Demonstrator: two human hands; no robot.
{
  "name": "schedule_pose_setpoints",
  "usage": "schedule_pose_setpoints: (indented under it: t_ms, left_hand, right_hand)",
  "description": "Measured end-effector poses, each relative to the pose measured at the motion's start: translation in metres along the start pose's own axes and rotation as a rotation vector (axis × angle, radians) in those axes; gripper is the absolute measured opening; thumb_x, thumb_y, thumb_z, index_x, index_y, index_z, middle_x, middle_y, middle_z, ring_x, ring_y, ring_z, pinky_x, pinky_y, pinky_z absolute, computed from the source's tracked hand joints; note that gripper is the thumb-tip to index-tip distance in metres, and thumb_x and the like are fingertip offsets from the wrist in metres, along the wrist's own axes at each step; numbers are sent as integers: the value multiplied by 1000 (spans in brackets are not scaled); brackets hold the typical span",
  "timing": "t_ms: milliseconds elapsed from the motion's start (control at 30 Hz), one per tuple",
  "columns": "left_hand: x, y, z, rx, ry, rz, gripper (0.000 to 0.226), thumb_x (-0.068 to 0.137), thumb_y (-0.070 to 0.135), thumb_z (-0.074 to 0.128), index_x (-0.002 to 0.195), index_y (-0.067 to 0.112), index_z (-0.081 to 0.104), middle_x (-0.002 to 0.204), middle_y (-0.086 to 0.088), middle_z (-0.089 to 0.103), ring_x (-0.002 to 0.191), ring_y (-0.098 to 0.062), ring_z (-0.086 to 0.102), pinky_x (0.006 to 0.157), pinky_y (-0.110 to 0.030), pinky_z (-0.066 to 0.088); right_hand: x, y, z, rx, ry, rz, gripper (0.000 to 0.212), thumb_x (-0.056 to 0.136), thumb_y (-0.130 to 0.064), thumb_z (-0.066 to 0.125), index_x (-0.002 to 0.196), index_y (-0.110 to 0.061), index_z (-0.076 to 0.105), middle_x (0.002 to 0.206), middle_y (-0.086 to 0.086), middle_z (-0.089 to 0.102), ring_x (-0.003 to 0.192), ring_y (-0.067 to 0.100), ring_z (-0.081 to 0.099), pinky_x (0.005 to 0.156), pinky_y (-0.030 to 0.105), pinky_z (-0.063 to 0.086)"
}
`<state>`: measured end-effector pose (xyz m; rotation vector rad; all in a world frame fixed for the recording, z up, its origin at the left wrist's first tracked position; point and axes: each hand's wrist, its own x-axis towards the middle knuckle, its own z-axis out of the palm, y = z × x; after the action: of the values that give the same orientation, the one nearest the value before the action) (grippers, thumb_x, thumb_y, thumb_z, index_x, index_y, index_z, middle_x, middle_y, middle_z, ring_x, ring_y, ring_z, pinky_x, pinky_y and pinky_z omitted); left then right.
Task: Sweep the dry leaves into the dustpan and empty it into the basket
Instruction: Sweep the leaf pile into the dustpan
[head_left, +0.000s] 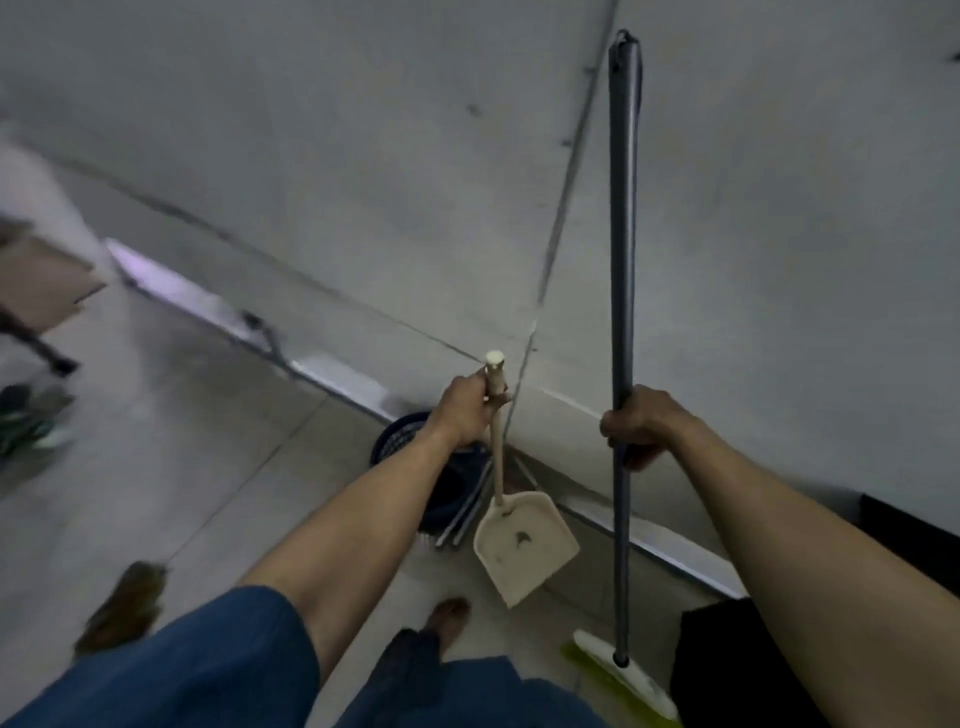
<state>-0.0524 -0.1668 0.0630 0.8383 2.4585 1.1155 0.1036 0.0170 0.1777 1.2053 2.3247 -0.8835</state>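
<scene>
My left hand (467, 410) grips the top of the cream dustpan's long handle. The dustpan (524, 545) hangs below it, above the floor, with a small dark scrap in its pan. My right hand (641, 426) holds the grey pole of the broom (623, 249) upright. The broom's white head with yellow-green bristles (623, 675) rests on the floor at the lower right. A dark blue basket (447, 488) stands by the wall, partly hidden behind my left forearm. A blurred brown clump of dry leaves (124, 608) lies on the floor at the lower left.
A grey wall meets the tiled floor along a pale skirting strip (332, 374). Thin metal rods (467, 509) lean by the basket. A chair-like frame (36, 312) and dark footwear (26, 421) sit at the left. A black object (727, 665) stands at lower right. My foot (449, 618) is below the dustpan.
</scene>
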Motion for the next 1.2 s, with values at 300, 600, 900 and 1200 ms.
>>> schedule_pose_setpoints:
  t_ms: [300, 600, 900, 1200]
  left_hand:
    - [-229, -88, -99, 41, 467, -393, 31, 90, 44, 65, 91, 13, 65, 87, -10, 71, 82, -27, 67, 63, -27, 43]
    - [-424, -165, -166, 77, 862, -747, 37, 78, 55, 68, 96, 23, 65, 89, -6, 75, 87, -28, 70, 74, -37, 56]
    - [-542, -233, -248, 165, 1106, -895, 30, 82, 38, 75, 92, 13, 64, 83, -9, 73, 81, -29, 69, 65, -37, 53]
    - [-596, -377, -337, 116, 1241, -1044, 37, 89, 37, 67, 119, 16, 60, 92, -15, 73, 90, -37, 67, 76, -37, 49]
  right_hand:
    - [-80, -84, 117, -337, -167, -344, 28, 91, -17, 72, 107, 5, 63, 85, 22, 71, 67, 39, 78, 65, 49, 67]
    - [-159, -175, 242, -455, -328, -645, 27, 92, -17, 67, 110, 3, 63, 91, 18, 70, 62, 34, 78, 64, 46, 67]
    - [-218, -267, 367, -441, -376, -845, 23, 98, -13, 64, 116, 1, 63, 105, 23, 71, 67, 31, 75, 44, 30, 58]
    - [-203, -390, 501, -379, -265, -897, 23, 95, -24, 67, 100, -2, 68, 86, 17, 76, 69, 30, 77, 69, 48, 67]
